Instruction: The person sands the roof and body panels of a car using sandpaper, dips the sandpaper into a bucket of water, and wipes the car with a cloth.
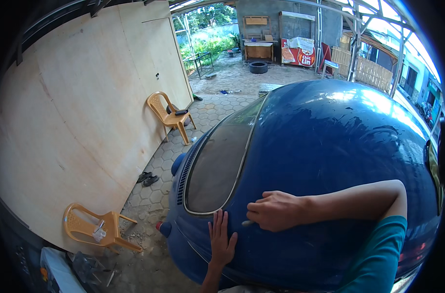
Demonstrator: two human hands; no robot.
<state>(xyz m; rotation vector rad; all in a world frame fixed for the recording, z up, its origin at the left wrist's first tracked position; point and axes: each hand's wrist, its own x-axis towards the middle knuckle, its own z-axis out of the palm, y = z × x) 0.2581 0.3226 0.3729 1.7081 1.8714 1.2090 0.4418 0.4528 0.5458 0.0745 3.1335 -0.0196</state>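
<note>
Before me stands a rounded dark blue car [295, 157], its paint scuffed and peeling in patches on the roof. My left hand [222, 241] rests flat on the bodywork, fingers spread, just beside the near end of the chrome-trimmed rear window [220, 164]. To its right, my right hand [275, 211] is curled over the blue panel. A small grey object [248, 222] pokes out from under its fingers; most of it is hidden, so its kind is unclear. Louvred vent slots [187, 175] run below the window.
Two tan plastic chairs [169, 115] [98, 229] stand along a plywood wall [90, 110]. Dark sandals [148, 178] lie on the hexagonal pavers [145, 194]. Plastic bags [84, 265] and scraps lie at lower left. A tyre [258, 67] lies farther back.
</note>
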